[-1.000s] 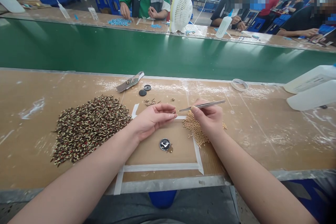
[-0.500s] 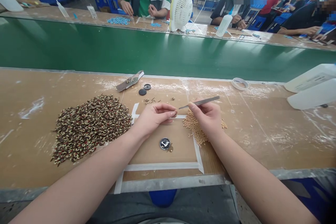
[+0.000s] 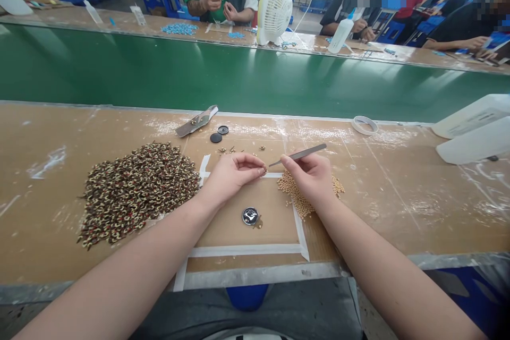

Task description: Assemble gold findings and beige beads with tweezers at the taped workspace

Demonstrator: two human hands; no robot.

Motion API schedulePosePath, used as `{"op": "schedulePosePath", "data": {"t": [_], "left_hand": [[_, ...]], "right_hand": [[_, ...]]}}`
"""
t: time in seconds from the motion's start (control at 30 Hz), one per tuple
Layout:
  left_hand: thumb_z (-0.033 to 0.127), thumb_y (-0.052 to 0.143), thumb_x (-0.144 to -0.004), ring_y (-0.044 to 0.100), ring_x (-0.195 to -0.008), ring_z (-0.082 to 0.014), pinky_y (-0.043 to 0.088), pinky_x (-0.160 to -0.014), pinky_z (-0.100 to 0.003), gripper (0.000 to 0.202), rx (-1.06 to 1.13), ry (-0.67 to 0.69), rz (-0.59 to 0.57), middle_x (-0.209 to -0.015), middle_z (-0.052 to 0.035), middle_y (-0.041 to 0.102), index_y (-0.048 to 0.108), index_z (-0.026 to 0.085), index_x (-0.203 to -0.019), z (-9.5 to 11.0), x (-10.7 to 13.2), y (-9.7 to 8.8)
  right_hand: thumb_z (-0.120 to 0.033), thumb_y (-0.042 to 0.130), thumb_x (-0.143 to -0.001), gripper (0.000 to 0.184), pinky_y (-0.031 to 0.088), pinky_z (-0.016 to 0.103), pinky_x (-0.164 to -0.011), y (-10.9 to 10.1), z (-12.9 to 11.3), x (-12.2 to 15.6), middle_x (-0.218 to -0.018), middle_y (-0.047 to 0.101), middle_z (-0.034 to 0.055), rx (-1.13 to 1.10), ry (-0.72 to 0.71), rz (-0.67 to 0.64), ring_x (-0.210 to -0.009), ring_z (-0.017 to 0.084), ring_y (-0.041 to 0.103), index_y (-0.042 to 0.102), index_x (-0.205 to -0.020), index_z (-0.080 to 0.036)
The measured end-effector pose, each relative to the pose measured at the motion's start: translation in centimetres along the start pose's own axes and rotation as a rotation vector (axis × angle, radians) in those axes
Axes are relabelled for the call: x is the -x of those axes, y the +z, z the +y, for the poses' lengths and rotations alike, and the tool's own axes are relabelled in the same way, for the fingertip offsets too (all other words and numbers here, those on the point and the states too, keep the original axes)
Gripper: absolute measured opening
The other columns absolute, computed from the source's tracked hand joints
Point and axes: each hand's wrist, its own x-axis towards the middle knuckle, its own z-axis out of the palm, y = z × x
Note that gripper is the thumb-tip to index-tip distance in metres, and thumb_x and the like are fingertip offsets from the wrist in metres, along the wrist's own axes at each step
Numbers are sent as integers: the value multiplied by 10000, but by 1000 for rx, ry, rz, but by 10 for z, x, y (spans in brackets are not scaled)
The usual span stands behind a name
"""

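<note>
2 hands apart, 1 tiny part (image 3: 264, 171) easily lost
Mid-frame, the left hand (image 3: 236, 171) pinches the part; the right hand (image 3: 311, 176), right of centre, grips tweezers (image 3: 306, 152), their tip just beside it. A loose pinch or a nudge from the tip could drop it, perhaps among the beads (image 3: 297, 195) below the right hand.

The left arm (image 3: 131, 263) and right arm (image 3: 382, 271) cross the desk's (image 3: 382, 196) near edge, slanting inward. The left hand (image 3: 239, 170) pinches thumb to fingertips — the right hand (image 3: 311, 172), just beside it, also pinches, other fingers curled.
</note>
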Motion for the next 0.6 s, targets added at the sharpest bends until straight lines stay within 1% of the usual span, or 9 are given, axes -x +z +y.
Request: {"op": "schedulePosePath", "data": {"t": [0.13,0.23,0.33,0.47,0.6], "left_hand": [[310,903,-743,763,-946,-230,588,-991,-450,242,-42,12,-1,-974,-87,819,794,190,-923,-1,-1,0],[303,907,-733,763,-934,-229,589,-986,-460,258,-48,17,5,-959,-86,815,782,185,-926,-2,-2,-1],[283,901,-734,761,-916,-217,595,-969,-448,254,-40,27,5,-937,-77,803,762,178,-919,-3,-3,-1],[244,891,-740,759,-881,-191,604,-924,-403,241,-13,40,-6,-896,-52,782,717,174,-893,-4,-3,0],[218,878,-748,759,-874,-182,605,-893,-376,236,8,46,-13,-877,-43,767,681,169,-869,-4,-2,0]], "right_hand": [[-404,741,-889,319,391,279,-525,1,-1,0,-591,588,-9,21,36,-25,-558,126,506,705,-658,-187],[-412,743,-880,319,384,278,-526,2,-1,0,-595,585,-7,21,60,-28,-563,127,502,706,-659,-184],[-429,747,-866,319,378,276,-519,2,0,-1,-594,588,-3,9,96,-22,-563,130,500,713,-666,-184],[-450,749,-853,327,383,281,-527,3,2,-2,-597,580,-2,-14,148,-30,-561,130,483,721,-666,-184],[-457,745,-857,327,398,290,-551,3,4,-3,-612,599,7,-23,172,-43,-578,136,492,739,-683,-180]]}}
